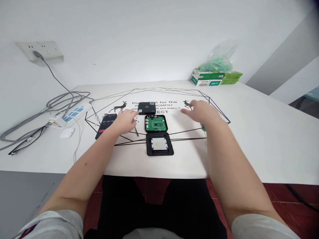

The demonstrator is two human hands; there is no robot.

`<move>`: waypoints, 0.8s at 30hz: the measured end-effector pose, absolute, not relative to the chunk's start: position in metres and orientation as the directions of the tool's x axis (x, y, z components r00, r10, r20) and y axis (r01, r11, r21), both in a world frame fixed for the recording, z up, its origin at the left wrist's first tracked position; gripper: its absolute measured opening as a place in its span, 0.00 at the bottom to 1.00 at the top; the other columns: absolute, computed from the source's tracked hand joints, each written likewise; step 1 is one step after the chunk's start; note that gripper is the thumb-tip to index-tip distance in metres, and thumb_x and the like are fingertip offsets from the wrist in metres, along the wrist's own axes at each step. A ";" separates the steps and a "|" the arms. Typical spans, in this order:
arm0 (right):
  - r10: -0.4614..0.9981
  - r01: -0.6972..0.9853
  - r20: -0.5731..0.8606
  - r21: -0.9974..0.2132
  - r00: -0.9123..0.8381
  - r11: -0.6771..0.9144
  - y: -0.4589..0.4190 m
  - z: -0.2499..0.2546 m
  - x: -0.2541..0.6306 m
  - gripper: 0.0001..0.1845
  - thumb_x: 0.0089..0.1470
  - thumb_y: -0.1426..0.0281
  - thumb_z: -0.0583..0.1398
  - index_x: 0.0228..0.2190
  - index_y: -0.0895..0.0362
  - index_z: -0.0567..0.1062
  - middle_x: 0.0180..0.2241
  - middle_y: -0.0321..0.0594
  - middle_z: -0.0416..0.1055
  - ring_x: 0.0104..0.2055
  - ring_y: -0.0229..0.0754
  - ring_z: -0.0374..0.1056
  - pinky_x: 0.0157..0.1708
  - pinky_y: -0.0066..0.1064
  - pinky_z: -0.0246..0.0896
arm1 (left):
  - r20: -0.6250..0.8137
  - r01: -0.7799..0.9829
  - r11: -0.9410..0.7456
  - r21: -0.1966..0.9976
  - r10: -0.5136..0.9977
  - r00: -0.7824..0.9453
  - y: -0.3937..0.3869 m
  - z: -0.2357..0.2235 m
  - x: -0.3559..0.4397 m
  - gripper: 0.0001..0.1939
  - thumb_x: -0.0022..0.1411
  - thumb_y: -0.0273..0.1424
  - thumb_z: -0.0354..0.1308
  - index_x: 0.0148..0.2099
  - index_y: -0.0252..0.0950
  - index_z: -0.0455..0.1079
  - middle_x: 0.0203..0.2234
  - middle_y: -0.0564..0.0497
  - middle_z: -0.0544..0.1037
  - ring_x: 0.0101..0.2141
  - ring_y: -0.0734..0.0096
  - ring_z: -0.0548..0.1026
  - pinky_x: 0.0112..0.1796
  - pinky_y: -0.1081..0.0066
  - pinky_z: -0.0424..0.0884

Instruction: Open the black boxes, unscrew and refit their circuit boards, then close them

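Circuit board (157,124) between left grip (126,120) and right grip (200,111), nearer the left.

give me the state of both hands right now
Left hand: fingers curled; grip cannot be told.
Right hand: open, nothing visibly held.

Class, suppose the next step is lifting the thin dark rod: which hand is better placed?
Probably the left hand: the thin dark rod lies close to it, whereas the right hand is farther away, on the other side of the green circuit board.
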State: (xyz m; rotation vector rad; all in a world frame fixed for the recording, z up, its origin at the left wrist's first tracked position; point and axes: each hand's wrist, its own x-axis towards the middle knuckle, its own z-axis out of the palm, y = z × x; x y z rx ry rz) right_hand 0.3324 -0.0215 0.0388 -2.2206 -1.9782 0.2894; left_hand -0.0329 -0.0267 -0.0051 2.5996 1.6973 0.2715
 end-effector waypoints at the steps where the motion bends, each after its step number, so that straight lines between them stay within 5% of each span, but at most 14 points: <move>1: 0.979 0.954 -0.085 -0.221 0.186 -0.201 -0.016 0.038 0.351 0.29 0.64 0.44 0.60 0.50 0.56 0.75 0.51 0.64 0.76 0.57 0.70 0.71 0.48 0.54 0.65 | 0.139 0.924 -0.366 0.105 0.926 0.351 -0.025 -0.006 -0.033 0.27 0.71 0.32 0.50 0.67 0.38 0.76 0.64 0.38 0.79 0.67 0.43 0.71 0.67 0.43 0.62; 5: 0.883 0.914 -0.414 -0.229 0.221 -0.336 -0.009 0.031 0.390 0.19 0.57 0.56 0.71 0.29 0.57 0.75 0.28 0.56 0.77 0.38 0.65 0.77 0.40 0.54 0.66 | 0.131 0.946 -0.312 0.092 0.945 0.299 -0.022 -0.010 -0.030 0.20 0.69 0.30 0.52 0.54 0.40 0.83 0.57 0.39 0.83 0.62 0.42 0.74 0.64 0.41 0.64; 10: 0.934 0.883 -0.341 -0.399 0.109 -0.249 -0.015 0.032 0.368 0.11 0.52 0.71 0.71 0.29 0.55 0.72 0.28 0.47 0.78 0.30 0.50 0.77 0.40 0.47 0.68 | 0.140 0.938 -0.333 0.096 0.938 0.318 -0.020 -0.012 -0.029 0.18 0.67 0.34 0.55 0.51 0.43 0.84 0.55 0.41 0.85 0.62 0.42 0.74 0.63 0.41 0.65; 14: 0.992 0.758 -0.110 -0.640 0.068 -0.123 -0.011 0.034 0.341 0.14 0.64 0.57 0.66 0.36 0.54 0.73 0.35 0.48 0.81 0.39 0.49 0.79 0.41 0.41 0.71 | 0.133 0.934 -0.342 0.103 0.935 0.328 -0.022 -0.013 -0.027 0.18 0.68 0.35 0.55 0.53 0.42 0.83 0.54 0.40 0.84 0.62 0.41 0.74 0.63 0.41 0.66; 17: 0.990 0.275 0.130 -0.955 0.051 0.111 -0.006 0.025 0.319 0.23 0.56 0.48 0.71 0.33 0.52 0.72 0.36 0.44 0.80 0.38 0.46 0.77 0.41 0.39 0.74 | 0.138 0.929 -0.347 0.131 0.934 0.330 -0.023 -0.014 -0.025 0.19 0.68 0.32 0.53 0.54 0.40 0.82 0.56 0.40 0.83 0.62 0.42 0.74 0.63 0.42 0.67; 21: 0.984 -0.070 0.161 -0.985 -0.070 0.156 -0.006 0.005 0.285 0.36 0.40 0.39 0.77 0.35 0.52 0.75 0.36 0.39 0.79 0.36 0.41 0.75 0.44 0.38 0.77 | 0.173 0.935 -0.306 0.180 0.945 0.276 -0.019 -0.015 -0.027 0.22 0.65 0.28 0.53 0.57 0.40 0.81 0.59 0.40 0.82 0.64 0.40 0.74 0.64 0.41 0.68; 24: 0.982 -0.137 0.150 -0.981 -0.112 0.135 -0.010 -0.007 0.263 0.41 0.32 0.40 0.80 0.39 0.53 0.77 0.33 0.35 0.78 0.39 0.41 0.77 0.54 0.41 0.78 | 0.208 0.904 -0.227 0.362 0.965 0.159 -0.016 -0.012 -0.029 0.22 0.65 0.29 0.53 0.57 0.40 0.80 0.57 0.42 0.84 0.61 0.44 0.77 0.63 0.45 0.72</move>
